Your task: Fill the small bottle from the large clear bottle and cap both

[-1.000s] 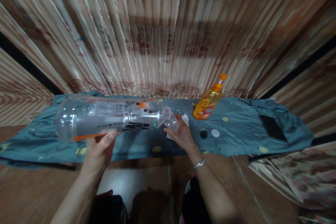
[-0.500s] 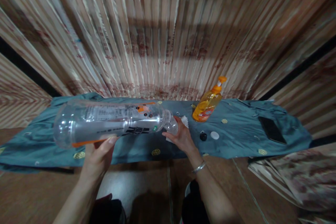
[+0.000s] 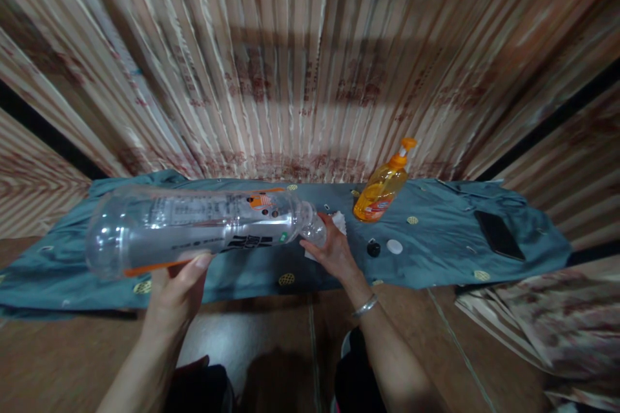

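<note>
A large clear bottle (image 3: 194, 226) with a silver and orange label lies sideways in the air, its neck pointing right. My left hand (image 3: 181, 281) grips its body from below, thumb on the near side. At the neck, my right hand (image 3: 334, 246) is closed round a small clear bottle (image 3: 312, 227), whose mouth end meets the large bottle's neck. Part of a white tissue (image 3: 338, 222) shows behind my right hand. To the right stand an orange pump bottle (image 3: 380, 193), a black cap (image 3: 373, 248) and a white cap (image 3: 394, 246).
A teal cloth (image 3: 436, 232) with yellow patterns covers the narrow table. A black phone (image 3: 498, 234) lies at its right end. Pleated curtains (image 3: 310, 77) hang behind, and a bag-like patterned fabric (image 3: 537, 322) is at the lower right.
The large bottle's base has shifted slightly left and down in view with my left hand. Both hands keep their hold.
</note>
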A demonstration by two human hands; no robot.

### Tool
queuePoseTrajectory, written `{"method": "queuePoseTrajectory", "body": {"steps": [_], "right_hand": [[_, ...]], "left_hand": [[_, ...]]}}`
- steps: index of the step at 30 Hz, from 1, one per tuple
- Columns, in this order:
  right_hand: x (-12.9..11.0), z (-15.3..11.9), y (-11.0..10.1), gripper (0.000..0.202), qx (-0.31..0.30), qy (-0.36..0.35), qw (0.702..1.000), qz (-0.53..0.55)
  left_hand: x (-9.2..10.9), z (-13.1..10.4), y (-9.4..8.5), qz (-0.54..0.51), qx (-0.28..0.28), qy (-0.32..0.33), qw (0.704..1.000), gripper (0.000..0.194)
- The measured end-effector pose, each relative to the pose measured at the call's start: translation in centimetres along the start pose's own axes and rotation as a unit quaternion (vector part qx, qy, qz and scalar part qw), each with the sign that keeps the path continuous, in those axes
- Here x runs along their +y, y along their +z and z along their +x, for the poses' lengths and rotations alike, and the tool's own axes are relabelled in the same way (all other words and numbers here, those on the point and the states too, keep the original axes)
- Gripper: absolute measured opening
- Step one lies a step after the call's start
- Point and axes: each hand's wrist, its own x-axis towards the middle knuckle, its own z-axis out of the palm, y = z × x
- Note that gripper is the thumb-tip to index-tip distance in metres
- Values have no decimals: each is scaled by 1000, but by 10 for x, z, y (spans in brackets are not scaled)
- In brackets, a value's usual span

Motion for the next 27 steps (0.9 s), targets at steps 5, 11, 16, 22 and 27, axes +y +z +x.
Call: {"method": "queuePoseTrajectory", "body": {"steps": [5,11,16,22,27], "right_hand": [[1,0,0,59,-2,-6,1000,7],[1,0,0,60,1,-1,1000,5],[2,0,1,61,4,-2,1000,3],[2,-1,2,61,7,-6,1000,-5],[3,-1,2,65,7,2,1000,-11]], "left_hand": [[0,-1,-1,-10,-6,3,1000,17],[1,-1,1,-16,-10,11,1000,16],[-2,0,-1,-14,-14,15,1000,14],[-1,-2,0,-10,1,9,1000,15],[3,-2,2,-4,-4,3,1000,14]]}}
